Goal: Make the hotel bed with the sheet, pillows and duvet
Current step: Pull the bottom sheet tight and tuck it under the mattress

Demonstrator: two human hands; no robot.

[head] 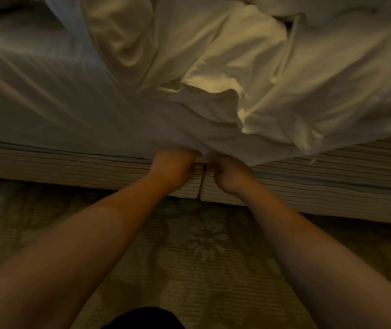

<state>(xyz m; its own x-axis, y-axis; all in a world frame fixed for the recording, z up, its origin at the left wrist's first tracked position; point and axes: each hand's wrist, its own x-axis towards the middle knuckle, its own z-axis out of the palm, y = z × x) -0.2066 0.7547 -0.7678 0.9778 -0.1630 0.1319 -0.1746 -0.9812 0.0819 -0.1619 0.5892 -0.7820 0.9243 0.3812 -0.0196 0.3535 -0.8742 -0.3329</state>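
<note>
A white sheet [47, 110] lies over the mattress, wrinkled, its edge hanging at the bed's near side. A rumpled white duvet [308, 86] is heaped on the right half and spills over the edge. My left hand [173, 167] and my right hand [232, 174] are side by side at the mattress edge, both with fingers tucked under the hanging sheet, so the fingertips are hidden. A pillow corner [4, 3] shows dimly at the top left.
The striped bed base [71, 167] runs across the frame, with a seam between two halves just below my hands. A patterned floral carpet [208, 245] covers the floor in front of the bed. The room is dim.
</note>
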